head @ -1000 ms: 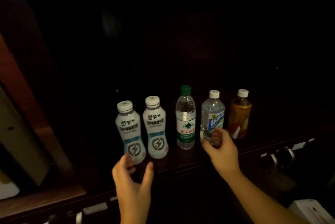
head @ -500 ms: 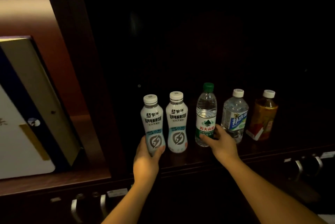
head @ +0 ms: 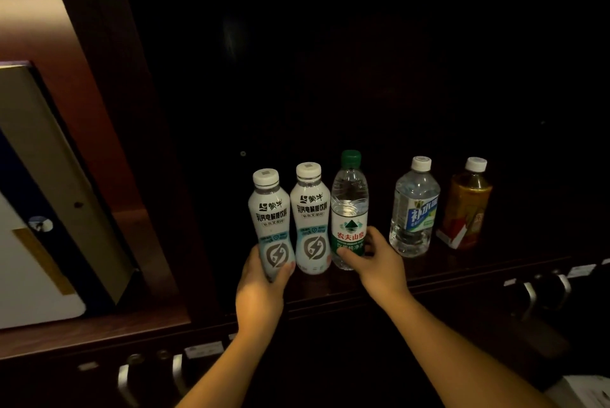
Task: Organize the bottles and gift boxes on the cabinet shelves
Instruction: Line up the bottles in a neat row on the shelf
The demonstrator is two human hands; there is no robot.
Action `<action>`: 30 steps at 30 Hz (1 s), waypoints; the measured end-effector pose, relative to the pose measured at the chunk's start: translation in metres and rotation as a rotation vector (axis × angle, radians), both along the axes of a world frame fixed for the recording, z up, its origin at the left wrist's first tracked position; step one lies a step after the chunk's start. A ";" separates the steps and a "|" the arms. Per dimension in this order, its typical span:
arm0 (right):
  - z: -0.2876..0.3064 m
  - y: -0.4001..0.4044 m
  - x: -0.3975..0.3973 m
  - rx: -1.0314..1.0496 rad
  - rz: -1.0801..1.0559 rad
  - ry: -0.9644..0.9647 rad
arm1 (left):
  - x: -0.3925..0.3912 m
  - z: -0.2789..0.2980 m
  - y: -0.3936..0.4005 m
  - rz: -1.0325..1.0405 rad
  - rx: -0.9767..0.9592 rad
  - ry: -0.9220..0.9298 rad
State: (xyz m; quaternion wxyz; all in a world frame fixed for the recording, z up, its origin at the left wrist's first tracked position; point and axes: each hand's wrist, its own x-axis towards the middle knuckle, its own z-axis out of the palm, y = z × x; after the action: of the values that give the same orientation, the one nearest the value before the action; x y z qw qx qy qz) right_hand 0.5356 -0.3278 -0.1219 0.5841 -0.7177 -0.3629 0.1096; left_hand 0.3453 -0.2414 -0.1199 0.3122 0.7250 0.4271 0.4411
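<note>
Standing in a row on the dark cabinet shelf [head: 462,270] are five upright bottles. The left hand [head: 260,288] wraps its fingers and thumb round the base of the leftmost white drink bottle [head: 271,222], gripping it low. Right beside it, touching or nearly so, stands a second white drink bottle [head: 311,219] of the same kind. Pressed close against that one is the green-capped water bottle [head: 349,209], and the right hand [head: 376,262] holds its lower part, thumb across the front of the label and fingers curled behind. Set apart to the right is a clear bottle with a white cap [head: 415,206], and just beyond it an amber tea bottle [head: 468,206], also white-capped; these two stand near each other and neither hand touches them. In the compartment to the left, past the dark wooden divider [head: 138,143], a large flat box [head: 49,196] leans at a tilt. Metal handles [head: 531,295] show along the cabinet front below the shelf.
</note>
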 end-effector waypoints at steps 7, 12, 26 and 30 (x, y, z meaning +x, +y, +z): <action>0.003 -0.012 0.007 -0.021 -0.030 0.049 | 0.000 -0.004 0.003 0.007 -0.010 0.021; 0.008 -0.045 0.038 0.105 -0.391 -0.014 | -0.002 -0.005 0.014 0.045 -0.127 0.078; 0.009 -0.047 0.091 -0.055 -0.123 0.045 | 0.000 -0.004 0.009 -0.025 -0.019 0.013; 0.006 -0.043 0.075 -0.038 -0.104 0.039 | -0.002 -0.003 0.008 -0.018 -0.018 0.030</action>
State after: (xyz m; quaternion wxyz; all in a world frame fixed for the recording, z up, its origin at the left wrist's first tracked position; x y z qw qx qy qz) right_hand 0.6104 -0.3710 -0.1159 0.5823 -0.7443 -0.3114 0.0998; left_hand 0.3436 -0.2335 -0.1234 0.3164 0.7324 0.4292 0.4234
